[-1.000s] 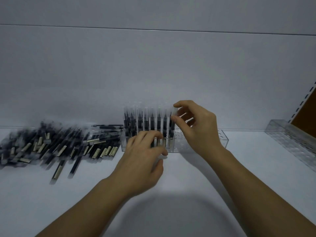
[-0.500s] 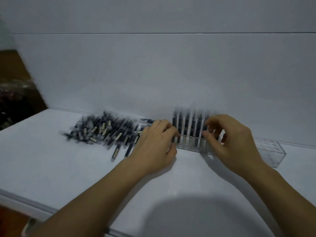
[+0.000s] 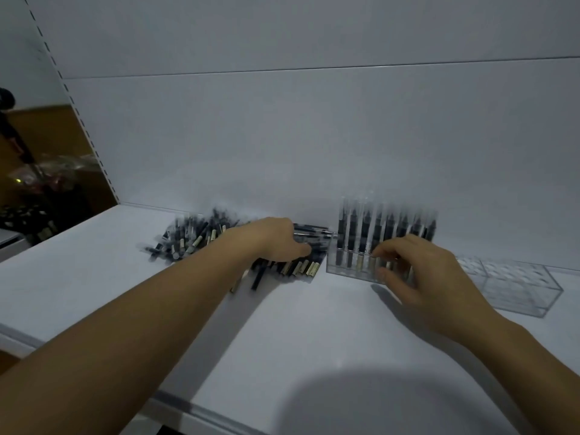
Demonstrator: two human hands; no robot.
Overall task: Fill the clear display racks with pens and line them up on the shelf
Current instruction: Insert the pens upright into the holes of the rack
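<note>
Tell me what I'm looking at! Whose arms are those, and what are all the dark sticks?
Those are a person's own arms, not a machine. The picture comes from a camera worn on the person's head, looking down at the hands. They work on a white shelf. The dark sticks are pens. On the left lies a loose pile of pens, and the left hand reaches into it. To the right stands a clear rack with a row of pens upright in it; its right part is empty. The right hand is at the rack's front. The picture is blurry, so I cannot tell whether either hand's fingers grip a pen.
</note>
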